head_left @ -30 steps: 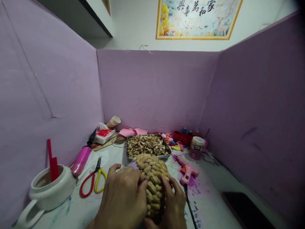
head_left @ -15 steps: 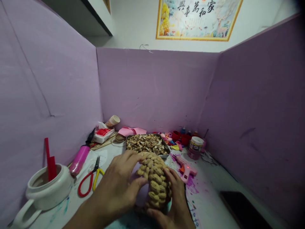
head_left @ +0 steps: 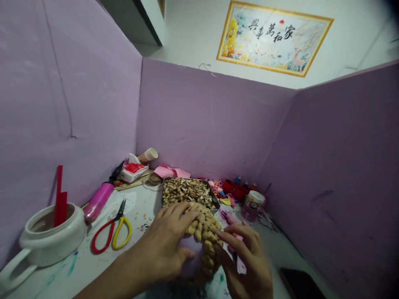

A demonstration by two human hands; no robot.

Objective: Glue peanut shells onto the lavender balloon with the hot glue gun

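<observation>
On the near side of the tray (head_left: 215, 210) is the peanut-covered piece (head_left: 208, 227); the left hand (head_left: 166, 236), fingers spread wide, rests over it; the right hand (head_left: 247, 255), fingers half bent, touches it, grip unclear.

Left hand (head_left: 170, 234) palm down, thumb (head_left: 186, 253) spread from fingers (head_left: 178, 209), bare forearm (head_left: 121, 268) slanting, right hand (head_left: 247, 257) with fingers bent

Dim, cool light leaves the right partition (head_left: 336, 174) darker than the left partition (head_left: 99, 95). The top-right corner fades to black.
</observation>
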